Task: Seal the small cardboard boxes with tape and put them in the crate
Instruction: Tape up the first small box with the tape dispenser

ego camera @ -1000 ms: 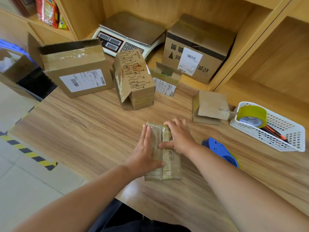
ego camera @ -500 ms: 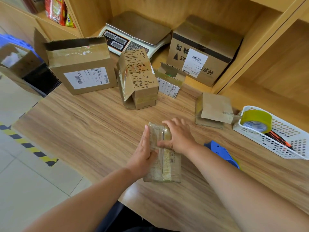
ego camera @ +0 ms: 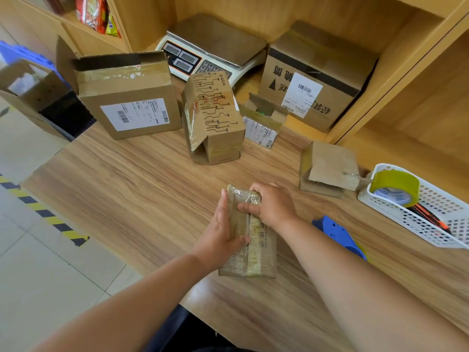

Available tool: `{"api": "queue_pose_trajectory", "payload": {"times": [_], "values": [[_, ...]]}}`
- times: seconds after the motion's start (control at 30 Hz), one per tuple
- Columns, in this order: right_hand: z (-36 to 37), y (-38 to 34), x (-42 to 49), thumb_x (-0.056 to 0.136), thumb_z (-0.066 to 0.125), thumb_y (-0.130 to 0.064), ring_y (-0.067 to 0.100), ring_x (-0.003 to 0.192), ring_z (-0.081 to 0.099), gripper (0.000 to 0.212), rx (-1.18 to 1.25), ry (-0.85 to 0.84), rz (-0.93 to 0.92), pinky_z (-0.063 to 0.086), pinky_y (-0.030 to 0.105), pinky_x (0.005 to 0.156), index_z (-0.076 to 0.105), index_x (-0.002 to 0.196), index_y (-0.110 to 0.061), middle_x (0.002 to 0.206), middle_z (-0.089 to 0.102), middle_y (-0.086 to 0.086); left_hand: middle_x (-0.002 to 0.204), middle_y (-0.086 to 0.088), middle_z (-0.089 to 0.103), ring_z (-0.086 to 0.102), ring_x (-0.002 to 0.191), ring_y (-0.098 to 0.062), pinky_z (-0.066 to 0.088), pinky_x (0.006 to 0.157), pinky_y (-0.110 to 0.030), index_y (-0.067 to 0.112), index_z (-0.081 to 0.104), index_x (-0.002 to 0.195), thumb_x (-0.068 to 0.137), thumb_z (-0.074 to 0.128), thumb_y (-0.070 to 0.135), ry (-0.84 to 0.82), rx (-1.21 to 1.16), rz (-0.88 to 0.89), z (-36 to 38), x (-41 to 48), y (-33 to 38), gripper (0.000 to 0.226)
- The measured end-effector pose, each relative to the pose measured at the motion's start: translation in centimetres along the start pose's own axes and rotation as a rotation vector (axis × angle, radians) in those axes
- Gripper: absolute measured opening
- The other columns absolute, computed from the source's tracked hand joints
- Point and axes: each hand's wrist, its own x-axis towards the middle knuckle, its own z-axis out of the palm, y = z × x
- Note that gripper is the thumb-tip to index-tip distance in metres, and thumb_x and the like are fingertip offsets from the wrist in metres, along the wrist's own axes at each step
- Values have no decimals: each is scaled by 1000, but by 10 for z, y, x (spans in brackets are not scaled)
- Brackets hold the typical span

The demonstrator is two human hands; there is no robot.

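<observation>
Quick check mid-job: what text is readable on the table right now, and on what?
"D4DA": on the circuit-pattern box.
Chinese print on the large sealed box: upside down, cannot read it surely.
Shipping labels on the big open box and small open box: too small.
Print on the taped box: blurred.
Keys on the scale: blurred.

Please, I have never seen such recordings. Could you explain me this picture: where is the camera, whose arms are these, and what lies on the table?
There is no machine here. A person wears one wide-angle camera on the head, so you look down along their two bare arms. On the wooden table lies a small taped box. The left hand rests flat against its left side; the right hand curls its fingers over the far end. To the right lie a blue tape dispenser and a white basket with a roll of tape. Behind stand several cardboard boxes, some open, and a weighing scale.
</observation>
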Motion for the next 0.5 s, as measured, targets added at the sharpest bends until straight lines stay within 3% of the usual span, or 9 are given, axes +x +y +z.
{"api": "queue_pose_trajectory", "payload": {"times": [0.1,0.2,0.33,0.4,0.5], "values": [[1,-1,4,69,58,-75,24,81,54,47,20,11,-4,33,32,62,47,72,-30,66,55,-10,150,20,-11,-4,137,7,10,113,-18,26,-26,146,86,70,24,-1,2,1,0,1,-2,113],[-1,-4,4,77,59,-67,18,69,56,45,57,14,25,35,32,57,50,72,-23,64,57,-7,150,19,-16,-7,138,6,7,114,-18,24,-25,146,86,69,25,-10,19,8,1,1,-2,111],[-2,-5,6,87,54,-58,16,56,47,44,149,-5,46,35,31,54,55,71,-17,57,49,-4,155,14,-17,-8,139,7,4,108,-7,24,-22,148,90,64,25,6,11,-6,2,2,-4,103],[-3,-2,7,92,51,-50,16,55,45,43,219,-30,31,35,31,56,57,72,-12,57,48,-2,157,14,-16,-8,139,9,0,102,3,25,-21,148,94,58,25,26,17,-12,3,2,-6,96],[-10,2,7,96,52,-38,15,66,51,34,339,-121,7,40,31,66,62,80,-10,70,59,1,157,13,-16,-9,139,8,-2,98,7,28,-20,148,98,50,21,45,18,-19,4,1,-5,87]]}}
